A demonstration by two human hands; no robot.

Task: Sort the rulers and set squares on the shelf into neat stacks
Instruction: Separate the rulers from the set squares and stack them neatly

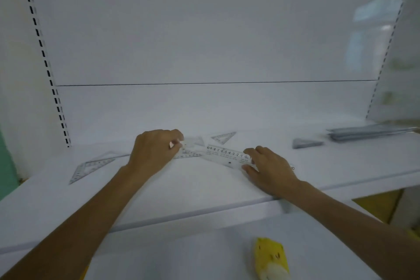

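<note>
Left hand [156, 150] curled, fingertips pinching one end of clear ruler [227, 155]. Right hand [270, 168] grips the other end (thumb near edge, fingers far edge). Both forearms extended. Ruler low over mid white shelf [204, 188]; set square [91, 167] to the left, ruler stack [368, 133] far right.

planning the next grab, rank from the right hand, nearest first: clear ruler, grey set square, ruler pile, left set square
1. clear ruler, gripped by the right hand
2. grey set square, back right
3. ruler pile, far right
4. left set square, far left
</note>
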